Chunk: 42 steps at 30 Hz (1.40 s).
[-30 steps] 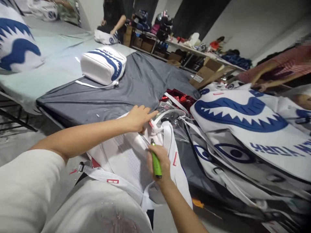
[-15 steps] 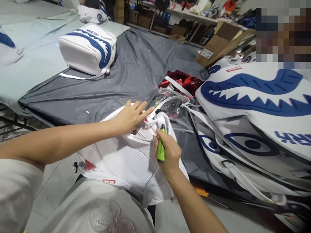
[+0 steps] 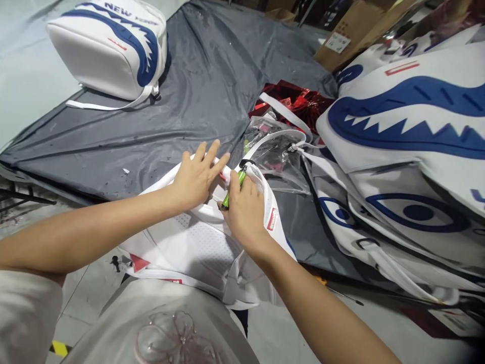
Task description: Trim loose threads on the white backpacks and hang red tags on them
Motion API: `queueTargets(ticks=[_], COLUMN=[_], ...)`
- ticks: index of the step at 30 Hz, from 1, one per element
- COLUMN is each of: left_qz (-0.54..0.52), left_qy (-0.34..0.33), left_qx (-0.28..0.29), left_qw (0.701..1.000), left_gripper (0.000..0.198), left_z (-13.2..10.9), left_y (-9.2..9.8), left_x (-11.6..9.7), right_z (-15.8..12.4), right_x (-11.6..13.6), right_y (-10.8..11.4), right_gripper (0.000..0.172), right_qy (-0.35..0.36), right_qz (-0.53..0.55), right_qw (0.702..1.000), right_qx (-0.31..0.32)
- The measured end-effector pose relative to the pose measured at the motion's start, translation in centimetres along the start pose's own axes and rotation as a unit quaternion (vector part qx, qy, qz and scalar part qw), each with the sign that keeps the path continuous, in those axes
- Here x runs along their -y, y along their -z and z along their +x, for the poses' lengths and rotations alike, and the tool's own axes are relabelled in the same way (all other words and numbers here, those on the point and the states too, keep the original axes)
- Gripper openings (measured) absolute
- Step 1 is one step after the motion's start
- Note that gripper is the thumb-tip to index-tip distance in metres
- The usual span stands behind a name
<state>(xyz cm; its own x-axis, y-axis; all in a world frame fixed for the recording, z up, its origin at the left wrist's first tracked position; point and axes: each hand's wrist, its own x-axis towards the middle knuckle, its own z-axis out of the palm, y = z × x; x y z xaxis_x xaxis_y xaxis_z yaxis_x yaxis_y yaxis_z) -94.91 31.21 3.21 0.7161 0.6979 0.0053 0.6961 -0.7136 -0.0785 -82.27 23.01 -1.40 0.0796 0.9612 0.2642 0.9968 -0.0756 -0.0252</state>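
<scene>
A white backpack [image 3: 204, 242] with a dotted back panel and red tags lies against my body at the table's edge. My left hand [image 3: 197, 177] rests on its upper part, fingers spread. Close beside it, my right hand [image 3: 246, 207] is closed around a slim green tool with black ends [image 3: 234, 189], whose exact kind I cannot make out. This hand is over the top of the bag, near a white strap [image 3: 275, 134] and its black buckle [image 3: 247, 163]. My fingers hide the spot on the bag under the tool.
Another white backpack [image 3: 109, 50] with a blue toothed mouth stands at the back left on the dark table cover [image 3: 197, 86]. Large shark-face backpacks [image 3: 409, 131] are piled on the right. Red foil [image 3: 295, 103], clear plastic [image 3: 280, 162] and a cardboard box [image 3: 352, 30] lie behind.
My right hand has moved left and up, closer to my left hand, with the green tool now tilted differently. The view has dipped. My left hand stays spread on the backpack.
</scene>
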Motion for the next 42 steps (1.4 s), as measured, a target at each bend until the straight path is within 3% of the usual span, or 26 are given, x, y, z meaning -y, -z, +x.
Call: queueTargets(ticks=[5, 9, 11, 14, 17, 20, 26, 32, 42], left_qz=[-0.011, -0.022, -0.017, -0.006, -0.005, -0.003, -0.008, -0.020, -0.018], left_qy=[-0.002, -0.010, -0.007, 0.001, -0.001, -0.001, 0.001, -0.004, -0.016], left_qx=[-0.019, -0.023, -0.013, -0.003, 0.011, 0.022, 0.027, 0.027, 0.028], left_qw=[1.000, 0.999, 1.000, 1.000, 1.000, 1.000, 1.000, 0.999, 0.999], left_gripper=[0.091, 0.096, 0.097, 0.096, 0.094, 0.092, 0.089, 0.081, 0.079], left_z=[-0.3, -0.3, -0.2, 0.0, 0.0, 0.1, 0.2, 0.1, 0.2], left_y=[0.0, -0.1, -0.2, -0.1, 0.2, 0.4, 0.3, 0.3, 0.3], left_x=[0.2, 0.1, 0.1, 0.1, 0.1, 0.1, 0.1, 0.1, 0.2], right_z=[-1.7, -3.7, -3.5, -1.6, 0.7, 1.7, 1.1, 0.6, 0.8], right_x=[-2.2, -4.0, -4.4, -4.8, -5.1, -5.1, -3.8, -3.2, -2.3], right_y=[2.6, 6.0, 6.7, 6.5, 6.3, 6.9, 7.7, 7.3, 7.9], right_gripper=[0.060, 0.045, 0.036, 0.027, 0.022, 0.027, 0.030, 0.031, 0.034], right_qy=[0.057, 0.088, 0.085, 0.050, 0.061, 0.103, 0.191, 0.201, 0.232], right_qz=[0.076, 0.216, 0.313, 0.378, 0.343, 0.254, 0.152, 0.102, 0.051], right_qw=[0.995, 0.968, 0.945, 0.912, 0.902, 0.916, 0.934, 0.946, 0.939], right_qx=[-0.026, -0.098, -0.030, 0.151, 0.256, 0.293, 0.261, 0.233, 0.250])
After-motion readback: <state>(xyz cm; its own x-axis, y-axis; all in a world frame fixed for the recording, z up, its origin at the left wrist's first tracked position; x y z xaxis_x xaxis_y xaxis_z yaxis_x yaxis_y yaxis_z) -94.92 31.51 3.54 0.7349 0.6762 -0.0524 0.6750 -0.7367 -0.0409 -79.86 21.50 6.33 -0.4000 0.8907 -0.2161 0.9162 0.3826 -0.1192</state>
